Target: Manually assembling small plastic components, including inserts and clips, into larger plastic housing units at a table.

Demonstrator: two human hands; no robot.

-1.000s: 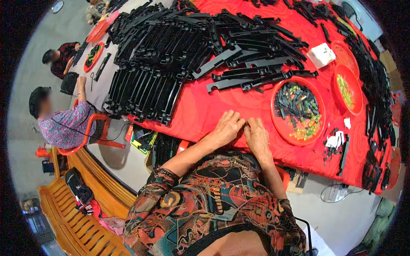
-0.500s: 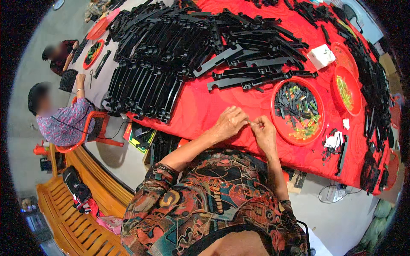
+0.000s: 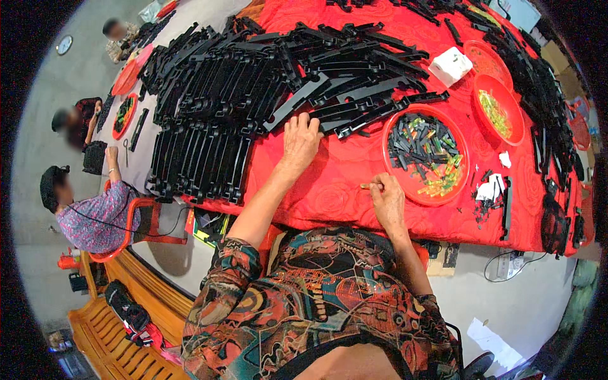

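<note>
My left hand (image 3: 301, 140) reaches out to the near edge of a heap of black plastic strips (image 3: 342, 114). Its fingers are extended and a little bent over the end of one strip, hiding that end; whether they touch it I cannot tell. Close to the table's front edge, my right hand (image 3: 387, 197) pinches a small yellowish-green piece (image 3: 365, 186) between thumb and forefinger. Just beyond that hand stands a round red basin (image 3: 464, 174) with short black pieces and yellow-green-orange pieces inside.
Rows of black strips (image 3: 199, 161) lie at left on the red tablecloth (image 3: 329, 183). At right are a second red basin (image 3: 516, 114), a white box (image 3: 450, 66), crumpled white paper (image 3: 489, 189) and more black parts. Other people (image 3: 95, 212) sit at far left beside a wooden bench (image 3: 120, 323).
My hands were together over the near tablecloth. The left has moved forward to the black strips; the right stays near the basin, holding the small piece. The view has shifted slightly.
</note>
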